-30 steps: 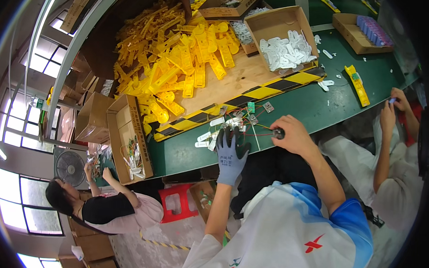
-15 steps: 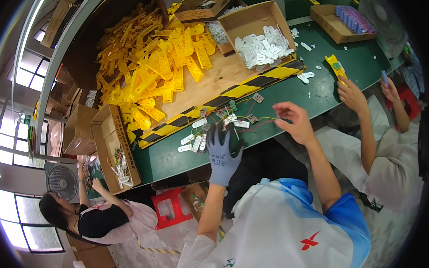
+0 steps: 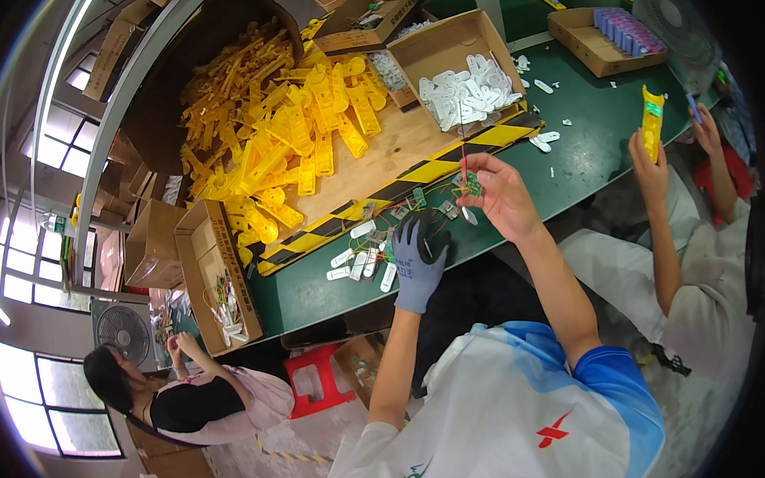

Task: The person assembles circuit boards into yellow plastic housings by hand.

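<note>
Green matting covers the long workbench (image 3: 589, 120), with a wooden board edged in black-and-yellow tape lying across its middle. On that board sits one big heap of yellow plastic parts (image 3: 276, 143), too many to count, spilling from a dark round bin (image 3: 186, 72). Four open cardboard boxes show clearly: one box of white plastic pieces (image 3: 468, 90), one far box of purple packets (image 3: 621, 32), one box at the bench's left end (image 3: 216, 288) holding a few wired bits, and one at the top holding small parts I cannot make out. About half a dozen loose white pieces (image 3: 361, 259) lie on the mat near the bench's front edge. The left hand (image 3: 417, 261), in a grey glove, rests fingers spread on a dark round object among those pieces, gripping nothing I can see. The bare right hand (image 3: 502, 197) is raised above the bench, thumb and forefinger pinching a small green circuit board (image 3: 474, 186) with thin wires. Two other people work nearby; one holds a yellow part (image 3: 652, 122).
</note>
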Demonstrator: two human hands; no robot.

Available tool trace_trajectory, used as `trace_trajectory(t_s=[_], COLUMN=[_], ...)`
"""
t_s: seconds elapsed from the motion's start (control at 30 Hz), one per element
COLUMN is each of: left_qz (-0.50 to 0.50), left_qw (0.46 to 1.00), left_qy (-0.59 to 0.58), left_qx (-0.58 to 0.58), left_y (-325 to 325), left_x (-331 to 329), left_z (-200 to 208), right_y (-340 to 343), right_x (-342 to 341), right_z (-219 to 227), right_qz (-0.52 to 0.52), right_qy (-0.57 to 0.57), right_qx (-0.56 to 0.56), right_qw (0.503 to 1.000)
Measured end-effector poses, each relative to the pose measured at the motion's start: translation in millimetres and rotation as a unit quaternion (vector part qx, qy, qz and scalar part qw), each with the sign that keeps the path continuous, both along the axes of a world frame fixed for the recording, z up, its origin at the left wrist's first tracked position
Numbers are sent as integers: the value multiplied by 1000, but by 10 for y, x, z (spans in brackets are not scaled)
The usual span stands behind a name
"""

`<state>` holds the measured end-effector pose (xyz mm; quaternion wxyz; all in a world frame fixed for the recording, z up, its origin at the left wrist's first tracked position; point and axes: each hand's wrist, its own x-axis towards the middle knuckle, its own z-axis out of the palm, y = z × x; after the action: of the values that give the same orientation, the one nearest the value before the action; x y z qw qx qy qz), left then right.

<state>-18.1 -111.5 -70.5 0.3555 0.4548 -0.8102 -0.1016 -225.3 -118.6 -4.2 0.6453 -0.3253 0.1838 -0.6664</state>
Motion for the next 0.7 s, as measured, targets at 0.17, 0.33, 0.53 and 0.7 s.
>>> trace_trajectory(t_s=[0.17,0.33,0.53,0.7], left_qz=[-61,-52,-88,-131], left_qw=[987,984,930,943], left_qy=[142,164,152,-21], left_qx=[40,42,322,304], left_y=[265,467,631,717], left_x=[-178,-88,169,244], left_z=[218,366,858,1006], right_y=[231,414,710,1055], right_x=[125,-10,49,377], right_z=[80,128,256,235], right_qz=[37,-97,-375,-49], right_qy=[-40,-3,392,524], right_qx=[-42,-56,-93,-140], right_qw=[998,994,835,839])
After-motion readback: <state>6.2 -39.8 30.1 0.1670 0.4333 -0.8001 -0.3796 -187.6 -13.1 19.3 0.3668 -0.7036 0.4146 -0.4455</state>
